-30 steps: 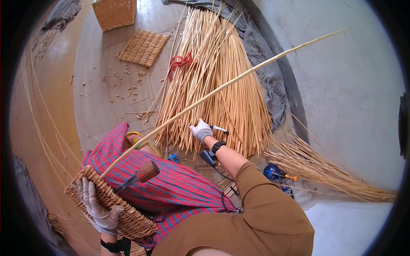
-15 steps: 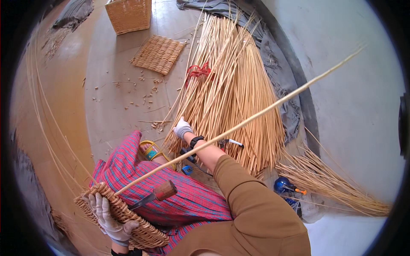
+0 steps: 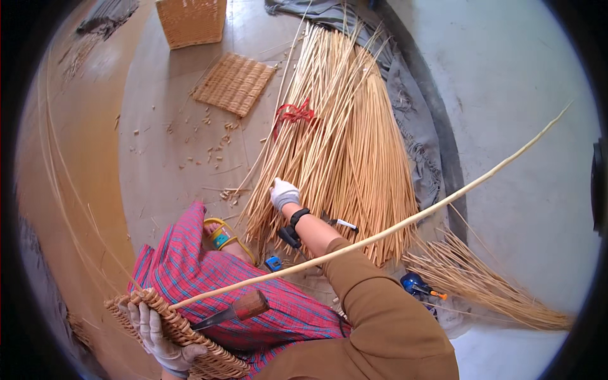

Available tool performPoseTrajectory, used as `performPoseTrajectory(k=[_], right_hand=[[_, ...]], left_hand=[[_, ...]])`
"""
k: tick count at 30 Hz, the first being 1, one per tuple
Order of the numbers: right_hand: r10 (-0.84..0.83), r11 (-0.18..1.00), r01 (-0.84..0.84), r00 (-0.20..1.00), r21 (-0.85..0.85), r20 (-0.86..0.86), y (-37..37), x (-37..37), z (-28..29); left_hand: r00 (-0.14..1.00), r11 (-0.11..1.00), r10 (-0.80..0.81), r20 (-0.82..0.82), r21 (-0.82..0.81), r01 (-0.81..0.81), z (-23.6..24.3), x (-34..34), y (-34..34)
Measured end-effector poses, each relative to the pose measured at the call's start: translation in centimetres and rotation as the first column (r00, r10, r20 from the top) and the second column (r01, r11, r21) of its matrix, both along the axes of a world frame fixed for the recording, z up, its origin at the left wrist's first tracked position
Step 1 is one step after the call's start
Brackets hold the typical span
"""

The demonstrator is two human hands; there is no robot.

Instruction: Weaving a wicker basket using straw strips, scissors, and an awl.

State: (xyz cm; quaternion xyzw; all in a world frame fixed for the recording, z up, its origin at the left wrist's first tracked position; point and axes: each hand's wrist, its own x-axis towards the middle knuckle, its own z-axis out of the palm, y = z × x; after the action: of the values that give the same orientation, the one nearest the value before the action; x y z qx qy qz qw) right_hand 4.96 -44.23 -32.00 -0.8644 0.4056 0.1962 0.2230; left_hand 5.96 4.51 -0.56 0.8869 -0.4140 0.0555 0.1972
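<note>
Wicker piece [image 3: 180, 320]: left grip [image 3: 159, 342] holds it, half closed over its side.
Right grip [image 3: 285, 194]: at reeds [image 3: 345, 158]; how closed, I cannot tell.

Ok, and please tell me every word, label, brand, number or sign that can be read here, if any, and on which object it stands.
There is no readable text.
Yellow sandal with a teal patch: any marks are too small to read.
Small blue boxy object: any print is too small to read.
Rounded dark-blue container with an orange tip: no lettering can be made out.
Tan woven wicker piece: none seen.
</note>
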Motion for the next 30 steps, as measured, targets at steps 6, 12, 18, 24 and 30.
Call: performPoseTrajectory(k=[6,12,18,24,30], right_hand=[[-0.298,0.955,0.298,0.954,-0.006,-0.013,2.3,1.1,0.0],[-0.451,0.888,0.446,0.892,0.107,0.028,2.2,0.8,0.3],[-0.701,0.705,0.489,0.589,0.513,0.403,-0.8,-5.7,-1.3],[-0.829,0.555,0.442,0.361,0.704,0.427,-3.7,-13.4,-0.4],[-0.661,0.745,0.389,0.546,0.542,0.515,-4.2,-15.2,-1.4]], left_hand=[[0.998,0.993,-0.059,-0.033,-0.107,0.055,2.2,0.4,-2.4],[1.0,0.995,-0.023,-0.022,-0.098,0.02,2.7,-0.4,-2.9],[1.0,0.996,-0.001,-0.03,-0.084,-0.002,3.1,-0.8,-2.6],[0.999,0.998,-0.048,0.003,-0.034,0.048,2.0,0.1,-1.5],[0.999,0.999,0.004,-0.046,-0.051,-0.007,1.8,-0.5,-2.5]])
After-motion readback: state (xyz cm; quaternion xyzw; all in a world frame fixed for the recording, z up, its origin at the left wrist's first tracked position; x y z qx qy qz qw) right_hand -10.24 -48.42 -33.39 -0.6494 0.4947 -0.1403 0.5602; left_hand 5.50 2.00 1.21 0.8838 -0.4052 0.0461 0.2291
